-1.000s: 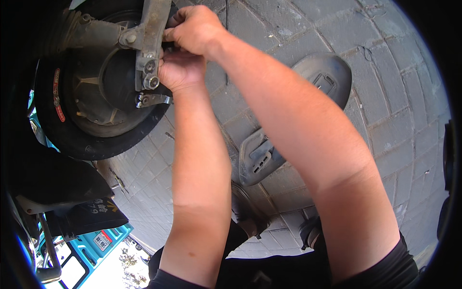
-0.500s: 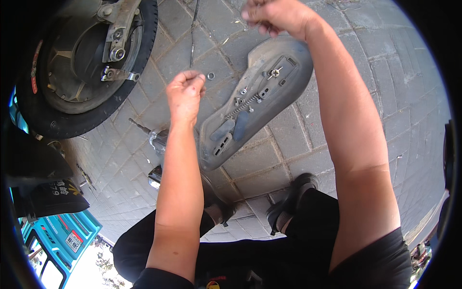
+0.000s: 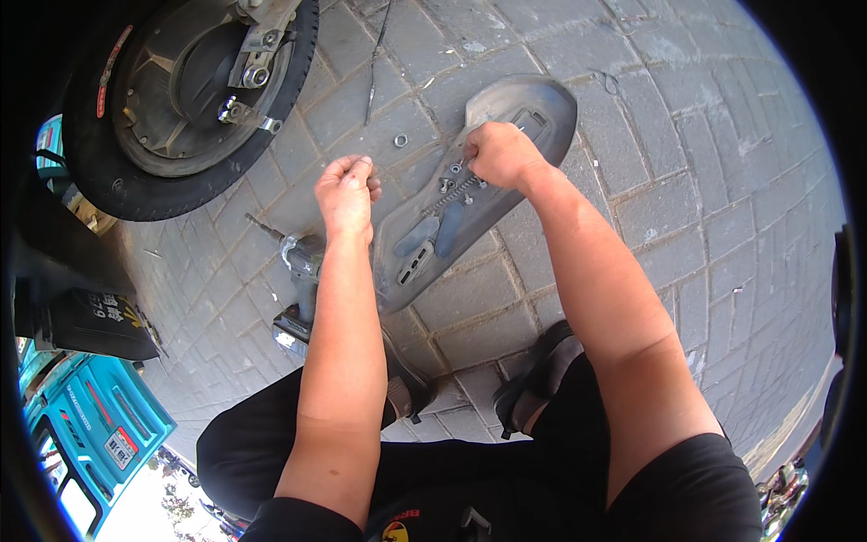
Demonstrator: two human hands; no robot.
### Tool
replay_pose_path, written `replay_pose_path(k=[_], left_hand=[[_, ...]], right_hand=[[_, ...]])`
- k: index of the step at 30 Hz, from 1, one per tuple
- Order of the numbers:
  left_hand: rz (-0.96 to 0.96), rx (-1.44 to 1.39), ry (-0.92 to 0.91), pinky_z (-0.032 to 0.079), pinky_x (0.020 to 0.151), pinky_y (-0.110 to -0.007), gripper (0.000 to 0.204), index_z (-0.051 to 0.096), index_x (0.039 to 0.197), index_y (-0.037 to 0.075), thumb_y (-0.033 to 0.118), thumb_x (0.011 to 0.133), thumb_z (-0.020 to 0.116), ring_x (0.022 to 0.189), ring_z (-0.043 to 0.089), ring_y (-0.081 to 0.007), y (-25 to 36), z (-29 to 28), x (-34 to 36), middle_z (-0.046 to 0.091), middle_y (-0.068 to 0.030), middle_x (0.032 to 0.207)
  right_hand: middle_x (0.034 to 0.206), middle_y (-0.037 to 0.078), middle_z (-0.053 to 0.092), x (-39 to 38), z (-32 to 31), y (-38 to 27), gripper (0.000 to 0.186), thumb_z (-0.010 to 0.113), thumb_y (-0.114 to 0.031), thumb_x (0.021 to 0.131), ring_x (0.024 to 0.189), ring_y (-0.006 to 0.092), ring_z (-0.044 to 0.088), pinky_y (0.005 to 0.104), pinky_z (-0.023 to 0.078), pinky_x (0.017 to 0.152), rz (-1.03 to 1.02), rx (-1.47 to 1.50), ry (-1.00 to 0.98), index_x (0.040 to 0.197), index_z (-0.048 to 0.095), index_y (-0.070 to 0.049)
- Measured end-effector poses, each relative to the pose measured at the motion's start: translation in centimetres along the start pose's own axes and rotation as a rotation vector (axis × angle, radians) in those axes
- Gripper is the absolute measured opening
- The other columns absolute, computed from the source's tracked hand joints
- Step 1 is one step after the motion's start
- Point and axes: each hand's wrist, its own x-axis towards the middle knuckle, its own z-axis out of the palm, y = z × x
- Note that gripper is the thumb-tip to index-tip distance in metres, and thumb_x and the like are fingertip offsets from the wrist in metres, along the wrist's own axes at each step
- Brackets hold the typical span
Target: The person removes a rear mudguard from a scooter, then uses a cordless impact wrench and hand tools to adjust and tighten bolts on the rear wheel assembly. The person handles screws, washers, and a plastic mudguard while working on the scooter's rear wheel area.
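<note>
On the paving lies a long grey plastic cover, used like a tray for small parts. A coil spring, a nut, two dark blue-grey oval pads and a slotted metal piece rest in it. My right hand is closed over the cover's upper half, fingertips hidden beneath it. To the left, my left hand hovers above the paving with thumb and fingers pinched together; I cannot make out anything in them. A loose nut sits on the ground between the hands.
A scooter wheel with a black tyre and metal arm stands upper left. A cordless power tool lies beside my left forearm. A thin dark cable runs across the paving. A turquoise vehicle is at lower left.
My right hand has come down and toward me from beyond the cover to over its upper half, hiding a metal fitting there. My left hand stays pinched, slightly lower. The view has shifted.
</note>
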Motion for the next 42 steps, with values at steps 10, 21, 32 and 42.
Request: replay_pose_path(k=[10,21,32,42], left_hand=[[-0.045,-0.012,-0.008,0.051,0.055,-0.027,0.011,0.064,0.096,0.005,0.011,0.089,0.069,0.063,0.059,-0.0122,-0.6,-1.5,-0.7,0.063,-0.0024,0.077],[-0.102,-0.13,-0.026,0.05,0.056,-0.028,0.011,0.064,0.099,0.004,0.012,0.091,0.066,0.063,0.059,-0.012,0.4,-0.8,-0.6,0.063,-0.003,0.078],[-0.025,-0.491,-0.116,0.052,0.075,-0.041,0.019,0.058,0.11,0.006,0.019,0.096,0.058,0.081,0.058,-0.0227,6.2,2.7,5.7,0.06,-0.0088,0.092],[0.142,-0.559,-0.188,0.051,0.078,-0.041,0.027,0.057,0.114,0.001,0.02,0.095,0.056,0.087,0.058,-0.0242,10.9,6.9,8.6,0.061,-0.0118,0.097]], right_hand=[[0.098,0.015,0.072,-0.9,2.6,-2.3,0.024,0.072,-0.021,0.077,0.097,0.0342,0.067,0.0432,0.054,0.086,0.07,-0.163,0.055,0.098,0.073,-0.011],[0.105,0.015,0.069,-1.5,4.5,-2.3,0.019,0.06,-0.011,0.079,0.096,0.0361,0.068,0.0444,0.054,0.085,-0.128,-0.269,0.1,0.095,0.069,-0.009],[0.079,0.01,0.067,3.3,-1.3,-5.9,0.015,0.07,-0.006,0.077,0.072,0.0181,0.063,0.0315,0.051,0.064,-0.068,0.818,0.26,0.089,0.067,0.002],[0.088,0.006,0.065,7.8,-6.8,-9.3,0.011,0.066,0.0,0.089,0.072,0.0136,0.063,0.0298,0.054,0.062,-0.317,1.657,-0.083,0.099,0.064,0.0]])
